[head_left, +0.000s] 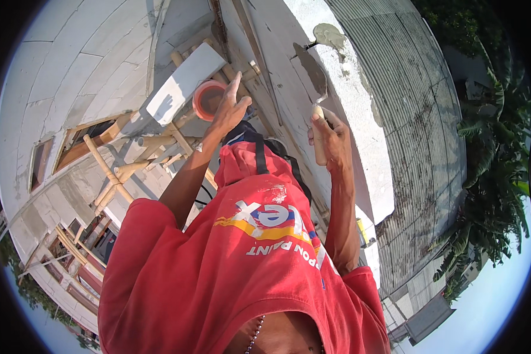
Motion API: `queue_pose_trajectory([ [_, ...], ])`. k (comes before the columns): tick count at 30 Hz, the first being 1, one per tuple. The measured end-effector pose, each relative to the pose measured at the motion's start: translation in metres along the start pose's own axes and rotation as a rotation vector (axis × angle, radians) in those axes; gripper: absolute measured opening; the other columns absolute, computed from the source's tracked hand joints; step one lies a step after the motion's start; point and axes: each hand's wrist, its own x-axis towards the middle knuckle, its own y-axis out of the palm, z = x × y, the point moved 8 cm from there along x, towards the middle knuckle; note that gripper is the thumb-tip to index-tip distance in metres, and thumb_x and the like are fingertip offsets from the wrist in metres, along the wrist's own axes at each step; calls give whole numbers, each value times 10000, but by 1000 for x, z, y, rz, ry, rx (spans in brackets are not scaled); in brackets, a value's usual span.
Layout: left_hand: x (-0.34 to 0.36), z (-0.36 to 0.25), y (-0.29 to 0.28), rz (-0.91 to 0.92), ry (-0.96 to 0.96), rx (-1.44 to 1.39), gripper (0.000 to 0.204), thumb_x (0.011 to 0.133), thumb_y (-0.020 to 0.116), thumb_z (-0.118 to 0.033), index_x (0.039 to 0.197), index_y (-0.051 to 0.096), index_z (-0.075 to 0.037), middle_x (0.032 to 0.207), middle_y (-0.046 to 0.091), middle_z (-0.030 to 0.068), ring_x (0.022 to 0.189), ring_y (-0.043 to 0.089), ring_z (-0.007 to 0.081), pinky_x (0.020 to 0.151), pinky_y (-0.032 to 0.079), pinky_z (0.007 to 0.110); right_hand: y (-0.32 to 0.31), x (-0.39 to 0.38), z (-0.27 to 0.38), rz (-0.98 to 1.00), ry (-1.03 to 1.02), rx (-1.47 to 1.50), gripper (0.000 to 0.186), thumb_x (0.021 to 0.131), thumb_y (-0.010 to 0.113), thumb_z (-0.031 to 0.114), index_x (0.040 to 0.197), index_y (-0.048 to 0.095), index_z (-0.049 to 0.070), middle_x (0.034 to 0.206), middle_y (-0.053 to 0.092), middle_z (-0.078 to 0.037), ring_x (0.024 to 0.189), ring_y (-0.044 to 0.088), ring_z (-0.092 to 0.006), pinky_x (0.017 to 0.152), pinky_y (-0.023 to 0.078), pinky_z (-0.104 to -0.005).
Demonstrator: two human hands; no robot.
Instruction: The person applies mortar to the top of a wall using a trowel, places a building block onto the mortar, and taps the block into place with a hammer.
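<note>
My right hand [330, 138] grips the pale handle [320, 150] of a trowel, whose mortar-smeared blade [310, 71] points away from me beside a white ledge [369, 141]. A grey mortar patch [330, 36] lies on that ledge, just past the blade's tip. My left hand [230, 109] is open, fingers stretched out at the right side of an orange bucket [203, 100], partly in front of it; I cannot tell whether it touches the rim. A white board [180, 91] lies on bamboo poles beside the bucket.
Bamboo scaffolding [118, 174] and a pale panelled wall [62, 71] with window openings stand at left. Below the ledge, on the right, is a corrugated roof [422, 177], with leafy plants [495, 165] beyond. A small yellow object [361, 230] sits near my right forearm.
</note>
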Motion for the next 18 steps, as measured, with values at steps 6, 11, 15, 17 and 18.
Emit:
queue_pose_trajectory([
  [6,-2,8,-1,29,-52,27,831,880,581,-223,1592,250,49,1621,319,290,1537,269,379,1257,217,413,-9,-54,-4,-172,69,75,456,956,720,307,1264,651,-23,741,626,-52,621,593,-121,550,457,-273],
  [11,-31,54,-17,-53,-189,-34,813,875,582,-221,1573,282,69,1611,337,290,1525,293,380,1252,236,416,-8,-89,-39,-187,101,-101,438,983,693,298,1291,632,-7,789,619,-59,654,580,-128,565,460,-290],
  [15,-47,105,-11,11,-256,21,851,905,574,-217,1629,174,-14,1657,238,281,1516,276,472,1215,300,442,12,-33,-86,-57,87,-179,460,985,693,300,1302,610,-23,785,625,-65,640,586,-132,564,471,-296],
  [17,-48,108,-7,34,-213,86,856,906,575,-218,1631,166,-17,1659,234,281,1514,278,478,1213,305,446,15,3,-98,-120,-128,-402,459,989,691,299,1298,603,-31,783,624,-68,630,590,-131,564,479,-300],
  [18,-49,103,-10,23,-190,105,852,910,572,-217,1631,166,-16,1660,232,279,1508,290,478,1213,306,445,22,15,-88,-140,-204,-477,459,991,690,298,1296,601,-33,783,623,-68,627,592,-131,563,482,-301],
])
